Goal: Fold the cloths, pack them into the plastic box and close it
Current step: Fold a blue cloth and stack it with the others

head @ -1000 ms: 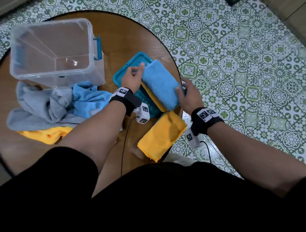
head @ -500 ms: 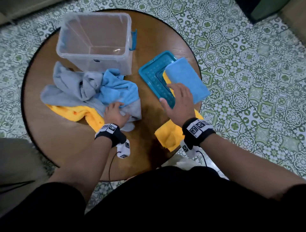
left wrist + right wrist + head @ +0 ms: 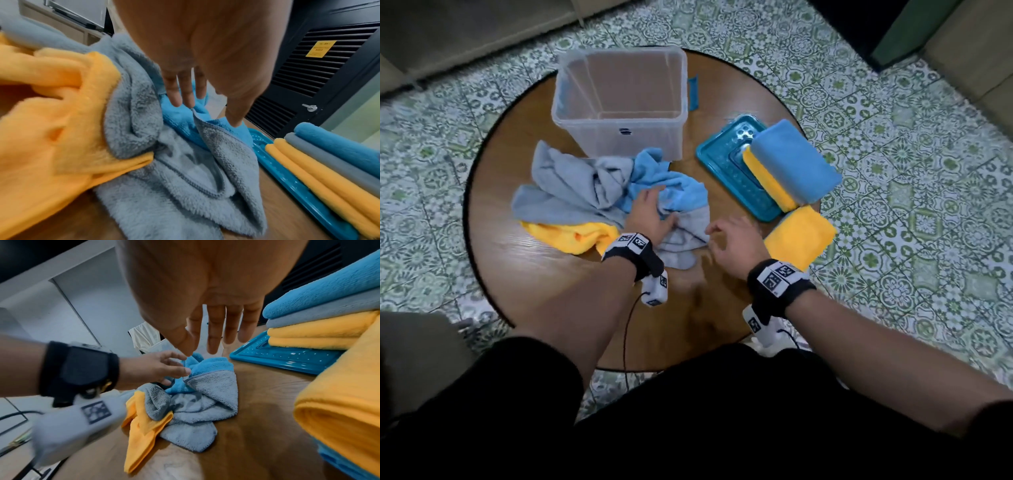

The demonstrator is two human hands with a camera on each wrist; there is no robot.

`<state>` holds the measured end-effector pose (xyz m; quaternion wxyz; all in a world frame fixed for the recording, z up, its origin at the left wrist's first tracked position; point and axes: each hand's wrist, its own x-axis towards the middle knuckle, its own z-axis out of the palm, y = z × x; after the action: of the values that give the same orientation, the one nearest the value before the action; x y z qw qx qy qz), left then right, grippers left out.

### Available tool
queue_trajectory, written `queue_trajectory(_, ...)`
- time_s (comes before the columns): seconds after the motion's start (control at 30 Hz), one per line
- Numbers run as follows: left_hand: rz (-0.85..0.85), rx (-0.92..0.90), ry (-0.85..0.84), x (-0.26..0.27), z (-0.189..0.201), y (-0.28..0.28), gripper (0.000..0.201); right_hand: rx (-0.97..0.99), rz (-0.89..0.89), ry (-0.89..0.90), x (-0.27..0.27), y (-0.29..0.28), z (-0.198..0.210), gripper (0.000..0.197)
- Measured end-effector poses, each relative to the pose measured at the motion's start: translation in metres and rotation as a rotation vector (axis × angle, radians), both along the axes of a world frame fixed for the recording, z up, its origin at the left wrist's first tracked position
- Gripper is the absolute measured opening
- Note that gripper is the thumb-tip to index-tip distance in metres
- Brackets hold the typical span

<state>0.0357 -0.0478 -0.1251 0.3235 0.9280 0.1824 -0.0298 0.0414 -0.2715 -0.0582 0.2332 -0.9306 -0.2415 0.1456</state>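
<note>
Since a moment ago, my right hand [image 3: 736,245] has left the folded stack [image 3: 787,164] on the teal lid [image 3: 726,171] and now hovers open near the loose cloths [image 3: 599,192]. My left hand [image 3: 650,216] rests there, fingers straight. Behind them stands the plastic box [image 3: 619,99].

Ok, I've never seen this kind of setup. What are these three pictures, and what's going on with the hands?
No machine: a person wears one camera on the head and one on each wrist. The head view looks down on a round wooden table; each wrist view looks along its own hand.

On the table: an empty clear plastic box, its teal lid bearing a stack of folded cloths, another folded yellow cloth, and a heap of unfolded cloths.

The left hand touches the heap with straight fingers; the right hand holds nothing.
</note>
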Motion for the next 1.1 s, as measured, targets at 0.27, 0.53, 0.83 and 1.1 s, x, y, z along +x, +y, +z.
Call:
queue_trajectory(0.27, 0.068, -0.055, 0.053, 0.017, 0.011, -0.029, 0.022, -0.044, -0.135, 0.090, -0.019, -0.019, 0.004, 0.027)
queue_trajectory(0.53, 0.048, -0.796, -0.178, 0.031, 0.152, -0.014, 0.024, 0.293, -0.216, 0.074, 0.008, 0.019, 0.033, 0.080)
queue_trajectory(0.83, 0.163, -0.654, -0.492, -0.014, 0.205, 0.039, 0.025, 0.360, -0.176, 0.072, 0.015, 0.091, 0.074, 0.013)
queue_trajectory(1.1, -0.027, -0.775, -0.519, -0.053, 0.246, 0.048, 0.017, 0.553, 0.025, 0.147, -0.016, 0.131, 0.097, 0.081)
